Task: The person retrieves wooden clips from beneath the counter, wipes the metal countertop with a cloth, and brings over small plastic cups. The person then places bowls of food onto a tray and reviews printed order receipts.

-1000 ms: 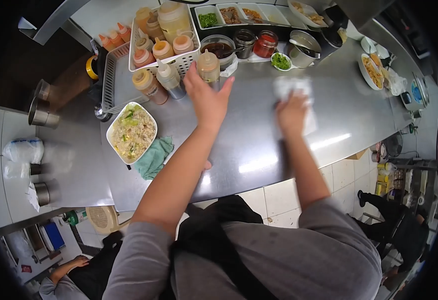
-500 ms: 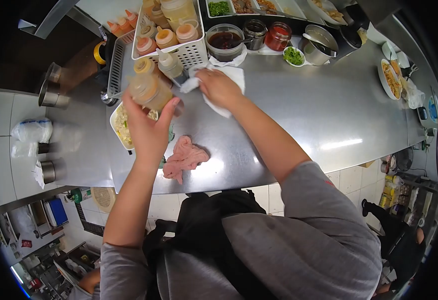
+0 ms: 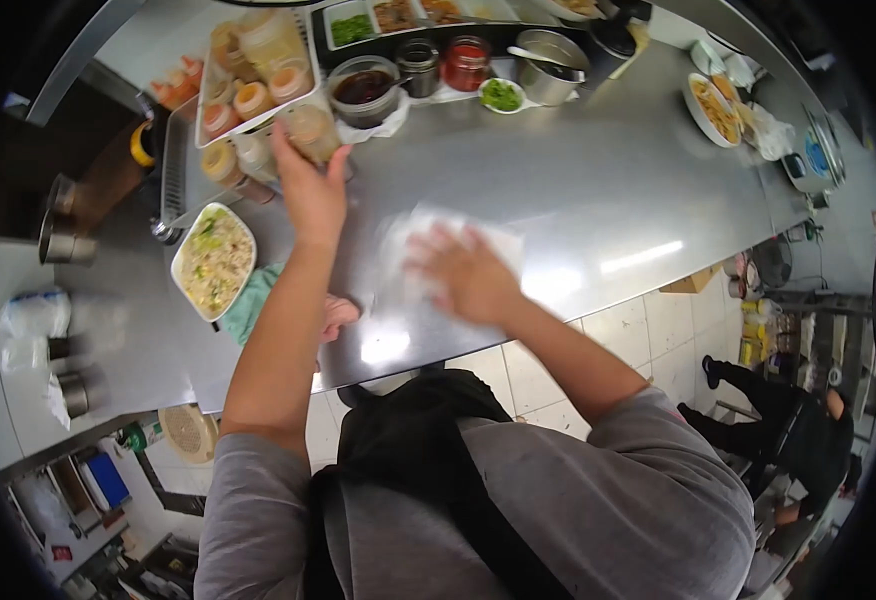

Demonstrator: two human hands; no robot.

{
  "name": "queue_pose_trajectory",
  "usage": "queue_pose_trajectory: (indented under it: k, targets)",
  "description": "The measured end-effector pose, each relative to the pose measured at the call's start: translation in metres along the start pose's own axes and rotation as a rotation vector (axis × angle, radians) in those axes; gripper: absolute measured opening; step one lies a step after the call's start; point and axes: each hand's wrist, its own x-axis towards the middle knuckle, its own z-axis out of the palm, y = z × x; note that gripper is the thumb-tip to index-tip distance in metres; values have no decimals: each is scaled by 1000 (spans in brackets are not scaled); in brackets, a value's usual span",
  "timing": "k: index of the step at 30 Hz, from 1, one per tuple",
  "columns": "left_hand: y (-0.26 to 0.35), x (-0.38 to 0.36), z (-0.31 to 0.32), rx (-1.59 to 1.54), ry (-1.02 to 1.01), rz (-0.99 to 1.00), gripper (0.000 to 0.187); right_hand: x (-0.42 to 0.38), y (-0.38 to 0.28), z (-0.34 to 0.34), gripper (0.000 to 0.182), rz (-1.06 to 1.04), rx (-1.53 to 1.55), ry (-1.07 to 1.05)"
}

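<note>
My left hand (image 3: 313,195) is closed round a clear squeeze bottle (image 3: 312,128) of pale sauce, beside the white basket (image 3: 258,120). Two other squeeze bottles, one of them orange-brown (image 3: 223,165), stand just left of it. My right hand (image 3: 463,270) lies flat and spread on a white cloth or paper towel (image 3: 498,240) against the steel counter; both are blurred by motion. Near my left forearm sits a white bowl of fried rice (image 3: 216,262). A green cloth (image 3: 248,305) and a pink cloth (image 3: 338,317) lie partly hidden under that forearm.
Along the back stand a tub of dark sauce (image 3: 363,90), a red jar (image 3: 466,65), a small dish of chopped greens (image 3: 501,96) and a metal pot (image 3: 550,70). A noodle dish (image 3: 713,110) sits far right. Another person (image 3: 808,430) is at lower right.
My left hand has carried the squeeze bottle away from above the rice bowl to beside the basket. My right hand has slid the white cloth toward me, its fingers now spread. The camera view has shifted.
</note>
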Motion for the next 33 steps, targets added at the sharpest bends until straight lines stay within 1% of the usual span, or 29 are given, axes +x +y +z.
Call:
queue_pose_trajectory:
  k: [1, 2, 3, 4, 5, 6, 7, 8, 9, 10, 12, 14, 15, 16, 18, 19, 20, 22, 24, 26, 28, 30, 32, 33]
  targets:
    - [4, -2, -2, -121, 0, -68, 88, 12, 30, -6, 47, 153, -129, 99]
    - [10, -6, -5, -239, 5, -135, 89, 10, 80, -15, 50, 309, -191, 174]
    - [21, -13, -12, -248, 13, -131, 89, -3, 144, -21, 49, 438, -379, 286]
    - [34, -24, -23, -129, 0, -114, 88, -27, 216, -31, 48, 597, -407, 330]
    - [48, -41, -38, -5, -24, -104, 88, -65, 285, -45, 52, 826, -487, 261]
    - [59, -55, -61, 147, -175, -60, 87, -112, 331, -63, 56, 1009, -458, 331]
    - [65, -68, -83, 297, -324, -7, 85, -148, 344, -90, 63, 1297, -347, 356]
    - [64, -86, -104, 391, -413, 69, 77, -187, 347, -102, 68, 1425, -326, 376]
    - [61, -103, -119, 489, -499, 140, 70, -211, 356, -107, 68, 1559, -340, 355]
    - [57, -117, -128, 497, -495, 131, 70, -221, 358, -104, 68, 1687, -353, 323]
    - [45, -156, -152, 572, -619, 26, 49, -205, 333, -97, 66, 1593, -384, 278]
    - [30, -179, -173, 358, -584, 37, 35, -176, 292, -57, 64, 1223, -489, 211]
    - [27, -188, -183, 350, -551, 35, 34, -148, 247, -38, 64, 1050, -475, 212]
    - [33, -189, -193, 374, -539, -70, 36, -113, 183, -23, 64, 885, -459, 216]
    - [13, -186, -212, 610, -434, -199, 37, -48, 62, -8, 67, 709, -405, 74]
    - [3, -173, -218, 637, -358, -149, 41, -19, 22, 1, 67, 631, -335, 86]
    - [-4, -159, -220, 660, -289, -99, 46, 7, -6, 11, 67, 560, -266, 93]
    - [-11, -139, -218, 675, -327, -27, 48, 55, -32, 34, 65, 406, -186, 149]
    - [-18, -138, -217, 641, -354, -73, 49, 92, -57, 54, 65, 260, -161, 166]
    - [-26, -136, -222, 605, -372, -97, 50, 97, -110, 65, 65, 33, -190, 77]
    - [-34, -134, -228, 549, -427, -201, 46, 70, -164, 70, 64, -237, -48, -78]
    - [-34, -134, -239, 472, -443, -199, 43, 32, -179, 63, 64, -394, 79, -172]
    - [-28, -134, -256, 396, -449, -196, 39, -13, -146, 48, 61, -370, 45, -269]
    - [-20, -137, -271, 249, -423, -240, 38, -34, -117, 44, 57, -309, -14, -150]
